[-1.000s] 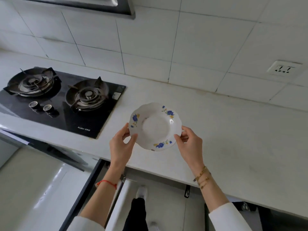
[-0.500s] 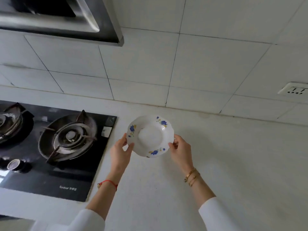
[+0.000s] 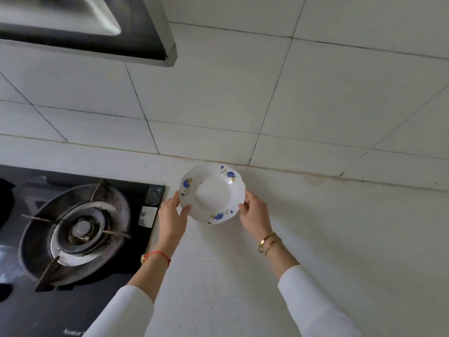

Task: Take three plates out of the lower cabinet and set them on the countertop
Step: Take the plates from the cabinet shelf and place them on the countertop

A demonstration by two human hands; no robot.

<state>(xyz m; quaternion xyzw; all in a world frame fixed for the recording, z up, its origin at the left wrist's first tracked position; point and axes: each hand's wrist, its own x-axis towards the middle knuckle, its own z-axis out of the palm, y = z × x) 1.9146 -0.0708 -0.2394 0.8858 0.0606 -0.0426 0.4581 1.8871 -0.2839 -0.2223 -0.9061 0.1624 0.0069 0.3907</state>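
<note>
A white scalloped plate (image 3: 211,194) with blue and yellow flowers on its rim is held over the back of the white countertop (image 3: 328,239), near the tiled wall. My left hand (image 3: 172,218) grips its left rim and my right hand (image 3: 255,215) grips its right rim. The plate tilts slightly toward me, and I cannot tell whether it touches the counter. The lower cabinet is out of view.
A black gas hob (image 3: 73,239) with a round burner (image 3: 81,229) lies just left of my left hand. A range hood (image 3: 85,27) hangs above it. The tiled wall (image 3: 267,93) rises right behind the plate.
Both hands have carried the plate forward from the counter's front edge toward the wall. My view has shifted forward, so the cabinet drawer and floor have dropped out of sight.
</note>
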